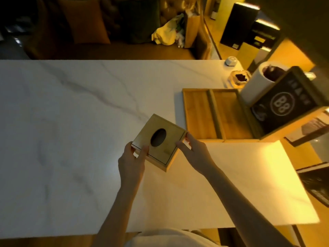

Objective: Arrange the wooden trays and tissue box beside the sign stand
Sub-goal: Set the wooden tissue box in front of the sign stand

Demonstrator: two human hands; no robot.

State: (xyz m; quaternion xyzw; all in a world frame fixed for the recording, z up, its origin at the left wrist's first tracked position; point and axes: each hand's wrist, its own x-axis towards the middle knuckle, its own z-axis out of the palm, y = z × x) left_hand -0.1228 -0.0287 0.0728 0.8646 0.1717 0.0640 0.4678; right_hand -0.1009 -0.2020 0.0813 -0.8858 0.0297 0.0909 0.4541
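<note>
A square wooden tissue box (170, 139) with an oval hole in its lid sits tilted near the middle of the white marble table (71, 122). My left hand (133, 157) grips its near left corner. My right hand (194, 152) holds its right corner. Two shallow wooden trays lie side by side just right of the box: the left tray (199, 113) and the right tray (231, 113). Beyond them stands the dark sign stand (284, 106), marked "B8", on a wooden base at the table's right edge.
A white paper roll (256, 86) stands behind the sign. A small glass dish (239, 78) and a white round object (231, 61) sit at the far right corner. Dark boxes, a paper bag and cushions lie beyond the table.
</note>
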